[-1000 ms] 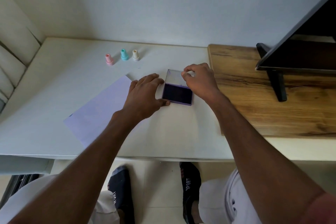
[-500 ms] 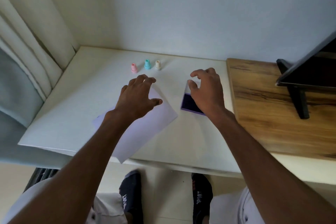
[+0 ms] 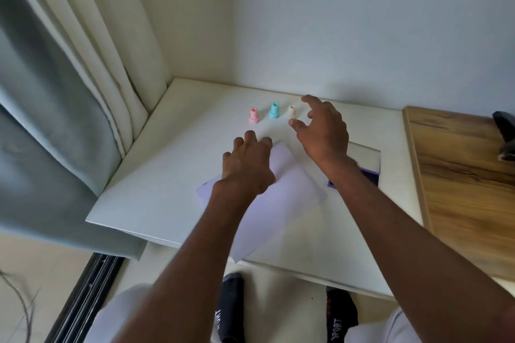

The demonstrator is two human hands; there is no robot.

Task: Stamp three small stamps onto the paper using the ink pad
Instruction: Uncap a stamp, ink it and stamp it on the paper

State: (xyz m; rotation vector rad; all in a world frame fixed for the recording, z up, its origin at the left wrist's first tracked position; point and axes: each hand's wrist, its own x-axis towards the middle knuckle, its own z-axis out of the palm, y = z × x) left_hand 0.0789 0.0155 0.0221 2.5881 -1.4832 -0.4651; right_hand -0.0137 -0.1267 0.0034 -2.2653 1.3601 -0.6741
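Note:
Three small stamps stand in a row at the back of the white table [image 3: 156, 192]: pink stamp [image 3: 254, 115], teal stamp [image 3: 274, 111] and cream stamp [image 3: 291, 111]. My right hand [image 3: 323, 131] hovers just right of the cream stamp, fingers spread, holding nothing. My left hand [image 3: 248, 164] rests palm down on the upper part of the white paper [image 3: 281, 203], which lies at an angle and overhangs the front edge. The purple ink pad [image 3: 367, 174] lies open to the right, its clear lid [image 3: 365, 156] tipped back, mostly hidden behind my right forearm.
A wooden surface [image 3: 459, 181] adjoins the table on the right, with a dark stand [image 3: 505, 133] at its far edge. Curtains [image 3: 55, 92] hang along the left. My legs and dark socks show below the table's front edge.
My right hand left the ink pad and moved up and left toward the cream stamp. My left hand settled on the paper. The camera view swung left and tilted.

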